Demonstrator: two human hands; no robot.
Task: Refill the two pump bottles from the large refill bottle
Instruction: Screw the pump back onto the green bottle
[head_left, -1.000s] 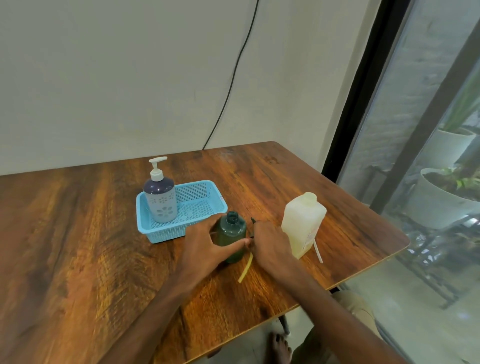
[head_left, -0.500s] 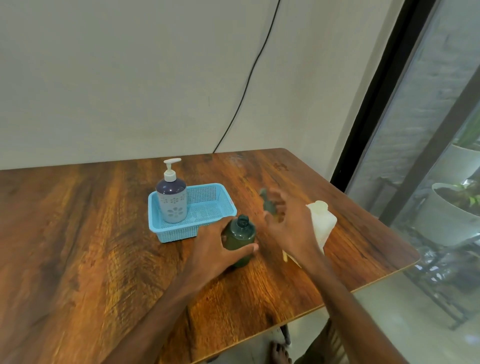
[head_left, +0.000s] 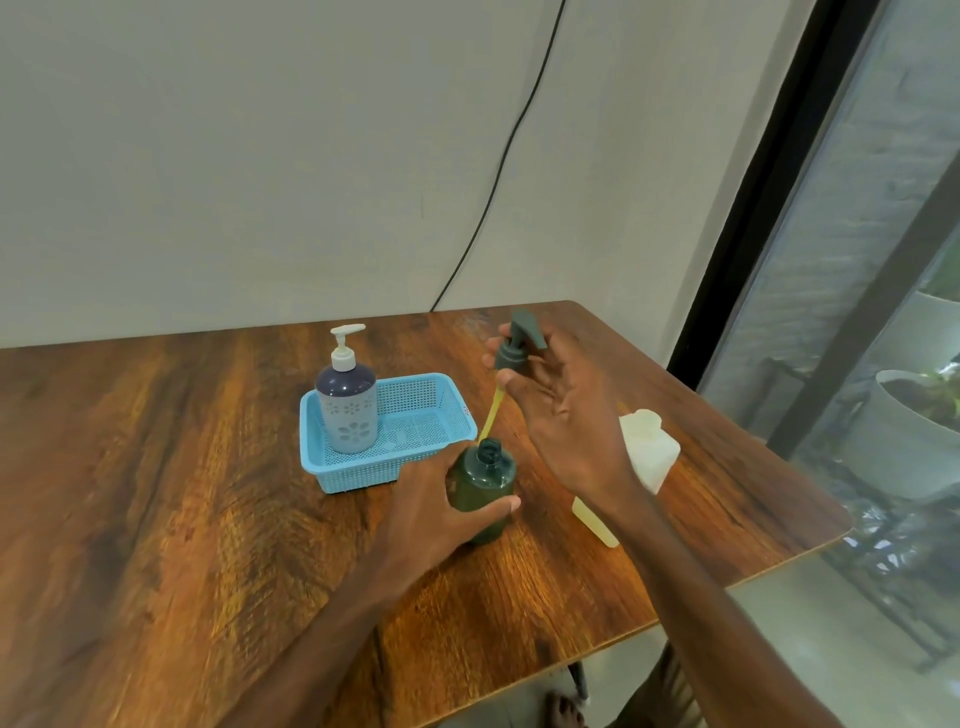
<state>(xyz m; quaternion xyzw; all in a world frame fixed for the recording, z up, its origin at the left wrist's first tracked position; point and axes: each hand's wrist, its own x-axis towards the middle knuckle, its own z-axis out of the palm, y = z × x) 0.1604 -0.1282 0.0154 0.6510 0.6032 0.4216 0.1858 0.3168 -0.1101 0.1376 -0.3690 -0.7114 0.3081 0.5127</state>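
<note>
From the head view, our left hand (head_left: 436, 504) grips the uncapped green bottle (head_left: 485, 483), upright on the table (head_left: 156, 493) just in front of the blue basket (head_left: 363, 473). Our right hand (head_left: 561, 415) pinches the grey pump head (head_left: 514, 345) above it, its yellow tube (head_left: 492, 415) slanting down toward the bottle's mouth. The purple pump bottle (head_left: 347, 410) stands in the basket. The refill bottle (head_left: 649, 452) sits behind our right wrist.

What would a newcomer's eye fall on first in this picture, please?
Mid-table, the right hand holds a grey pump head aloft, its yellow tube slanting toward the open neck of the dark green bottle gripped by the left hand. To their left a second pump bottle stands in a blue basket; the pale refill bottle sits behind the right wrist.
</note>
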